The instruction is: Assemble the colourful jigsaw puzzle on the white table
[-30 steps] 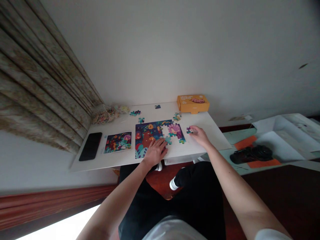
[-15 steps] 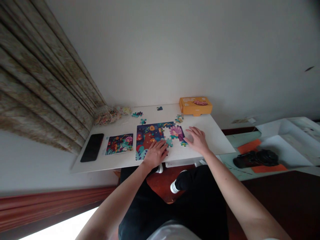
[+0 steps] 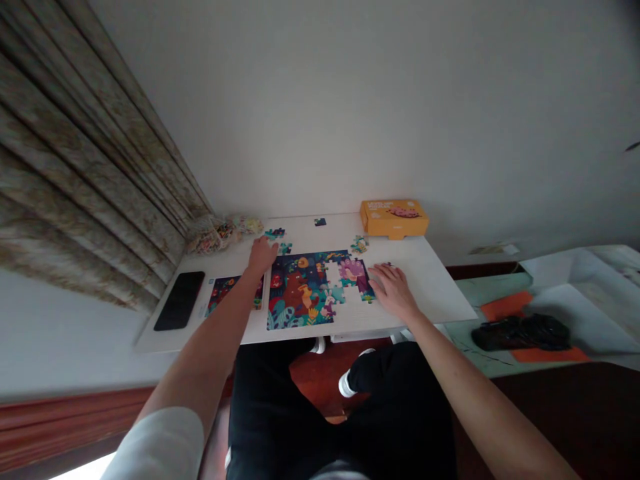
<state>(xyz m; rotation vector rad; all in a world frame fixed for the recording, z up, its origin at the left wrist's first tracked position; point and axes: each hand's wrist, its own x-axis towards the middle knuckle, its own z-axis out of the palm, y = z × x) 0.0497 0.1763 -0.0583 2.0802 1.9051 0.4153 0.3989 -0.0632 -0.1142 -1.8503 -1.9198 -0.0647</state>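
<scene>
A: While the left hand (image 3: 263,257) stretches across the tabletop (image 3: 430,283), what is it nearest to?

B: A small clump of loose jigsaw pieces (image 3: 275,233) near the far edge, with another piece (image 3: 285,248) just beside it. The fingers sit close together, and I can't tell whether anything is caught under them.

A: And the right hand (image 3: 393,290)?

B: Open and flat, fingers spread wide, resting on the tabletop just beside the right side of the part-built jigsaw puzzle (image 3: 300,290). It isn't visibly holding a piece.

A: Where's the puzzle itself?

B: Around the middle of the tabletop, closer to the near edge than the far one. Its right side is ragged, with a white gap among the pieces.

A: What's around it?

B: To its left, a printed picture card (image 3: 234,295) lies partly beneath the left forearm (image 3: 220,320), and a black smartphone (image 3: 179,301) lies beyond that, near the left edge. An orange cardboard box (image 3: 395,219) sits at the far edge, with a cluster of pieces (image 3: 359,244) just in front of it and a single piece (image 3: 320,222) off to its left. A clear bag of pieces (image 3: 215,235) lies in the far left corner, against a patterned curtain (image 3: 75,153).
</scene>
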